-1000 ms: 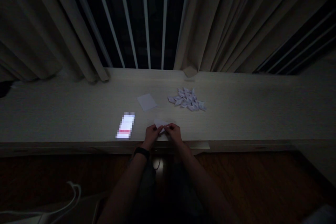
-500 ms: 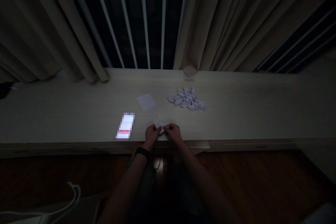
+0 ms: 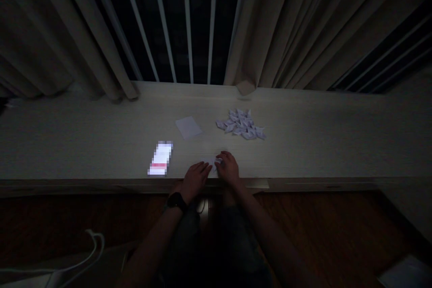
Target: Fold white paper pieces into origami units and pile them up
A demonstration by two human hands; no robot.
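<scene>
In dim light both my hands rest at the near edge of a pale wooden ledge (image 3: 320, 144). A small white piece of paper (image 3: 209, 162) lies flat between them. My left hand (image 3: 195, 178), with a dark watch on the wrist, lies flat with its fingertips on the paper's left side. My right hand (image 3: 228, 166) is curled, its fingers pressing down on the paper's right side. A pile of several small folded white paper pieces (image 3: 240, 124) sits further back to the right. A flat square white sheet (image 3: 188, 126) lies further back to the left.
A lit phone screen (image 3: 160, 158) lies on the ledge left of my hands. Beige curtains (image 3: 286, 27) and dark window bars stand behind the ledge. A white cable (image 3: 84, 256) runs over the dark wood floor at lower left. A pale object (image 3: 407, 274) shows at bottom right.
The paper was held pinched and slightly raised between both hands; now it lies flat on the ledge, with my left hand flattened and my right hand pressing it. The view tilted down slightly.
</scene>
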